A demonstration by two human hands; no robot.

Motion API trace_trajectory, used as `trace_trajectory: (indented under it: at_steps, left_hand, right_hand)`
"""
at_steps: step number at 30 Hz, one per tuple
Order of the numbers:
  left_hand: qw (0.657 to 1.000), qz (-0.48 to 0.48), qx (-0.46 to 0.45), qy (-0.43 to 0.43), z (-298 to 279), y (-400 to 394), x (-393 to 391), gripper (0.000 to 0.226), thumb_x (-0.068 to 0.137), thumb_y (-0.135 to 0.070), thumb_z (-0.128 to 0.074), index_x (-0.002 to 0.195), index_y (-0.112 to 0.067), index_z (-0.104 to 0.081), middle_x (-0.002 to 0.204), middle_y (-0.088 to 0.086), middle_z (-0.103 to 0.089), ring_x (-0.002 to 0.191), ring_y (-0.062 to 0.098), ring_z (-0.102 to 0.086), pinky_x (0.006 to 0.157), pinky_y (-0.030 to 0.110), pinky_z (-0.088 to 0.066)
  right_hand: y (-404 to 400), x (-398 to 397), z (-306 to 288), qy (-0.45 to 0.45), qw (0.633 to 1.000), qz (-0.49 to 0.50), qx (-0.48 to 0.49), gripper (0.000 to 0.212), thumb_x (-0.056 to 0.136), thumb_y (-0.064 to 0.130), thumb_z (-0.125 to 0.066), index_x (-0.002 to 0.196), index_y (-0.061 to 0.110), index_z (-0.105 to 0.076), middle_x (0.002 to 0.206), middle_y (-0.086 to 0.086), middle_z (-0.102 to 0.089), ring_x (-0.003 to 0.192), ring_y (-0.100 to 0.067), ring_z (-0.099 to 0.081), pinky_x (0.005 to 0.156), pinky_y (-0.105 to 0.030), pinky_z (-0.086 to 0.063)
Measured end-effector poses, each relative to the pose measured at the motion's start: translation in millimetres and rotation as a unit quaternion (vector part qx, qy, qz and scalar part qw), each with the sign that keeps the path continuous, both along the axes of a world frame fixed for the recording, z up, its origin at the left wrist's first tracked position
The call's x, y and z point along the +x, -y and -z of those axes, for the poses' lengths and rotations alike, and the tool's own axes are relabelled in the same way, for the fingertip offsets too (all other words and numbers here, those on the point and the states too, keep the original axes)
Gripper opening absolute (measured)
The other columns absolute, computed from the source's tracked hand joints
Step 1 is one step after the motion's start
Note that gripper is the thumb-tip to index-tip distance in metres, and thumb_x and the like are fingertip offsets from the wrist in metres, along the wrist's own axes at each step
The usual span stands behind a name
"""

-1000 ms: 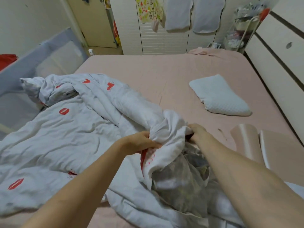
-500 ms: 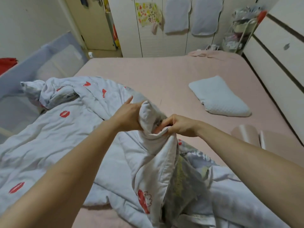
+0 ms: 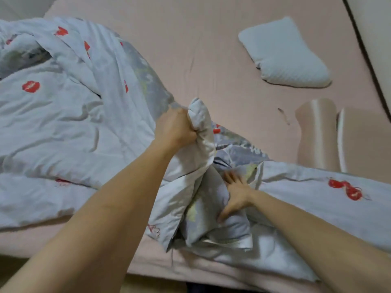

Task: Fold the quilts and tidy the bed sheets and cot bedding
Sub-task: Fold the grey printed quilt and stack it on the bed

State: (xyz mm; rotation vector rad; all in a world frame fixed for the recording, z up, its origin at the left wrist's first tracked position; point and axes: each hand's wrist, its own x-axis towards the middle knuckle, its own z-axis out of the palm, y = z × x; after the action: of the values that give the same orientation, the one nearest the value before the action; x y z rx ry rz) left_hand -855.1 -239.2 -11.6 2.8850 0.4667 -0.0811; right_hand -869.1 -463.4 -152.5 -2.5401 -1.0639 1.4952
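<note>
The left hand (image 3: pixel 175 127) clenches a bunched quilt (image 3: pixel 63 115) corner, while at five o'clock the right hand (image 3: pixel 237 193) presses flat into its folds.

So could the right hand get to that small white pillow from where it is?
Probably yes: the right hand is free, resting open on the quilt, and only bare sheet lies before the pillow.

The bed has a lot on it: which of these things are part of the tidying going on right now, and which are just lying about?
Part of the job:
- quilt with red lip prints, a bunched corner gripped by the left hand
- right hand, pressing flat into the quilt's folds
- pink bed sheet underneath

Just lying about:
- small white pillow
- two satin pillows at the right edge
</note>
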Motion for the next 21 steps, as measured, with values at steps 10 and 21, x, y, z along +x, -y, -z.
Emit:
trace_trajectory:
  at_steps: [10, 21]
  left_hand:
    - [0.988, -0.103, -0.1, 0.062, 45, 54, 23, 0.009, 0.067, -0.017, -0.062, 0.074, -0.014, -0.057, 0.071, 0.008, -0.064, 0.073, 0.032, -0.061, 0.056, 0.031, -0.04]
    - [0.902, -0.212, -0.221, 0.304, -69, 133, 159, 0.009, 0.073, -0.017, -0.065, 0.069, -0.019, -0.057, 0.068, 0.007, -0.064, 0.069, 0.028, -0.062, 0.058, 0.029, -0.044]
  right_hand:
    - [3, 19, 51, 0.055, 0.99, 0.029, 0.129, 0.044, 0.083, 0.06, -0.055, 0.102, 0.021, -0.062, 0.102, -0.006, -0.068, 0.095, -0.028, -0.063, 0.065, -0.031, -0.044]
    - [120, 295, -132, 0.391, 0.792, 0.422, 0.203, 0.012, 0.079, 0.018, -0.055, 0.082, 0.018, -0.067, 0.085, -0.015, -0.068, 0.079, -0.037, -0.062, 0.063, -0.032, -0.037]
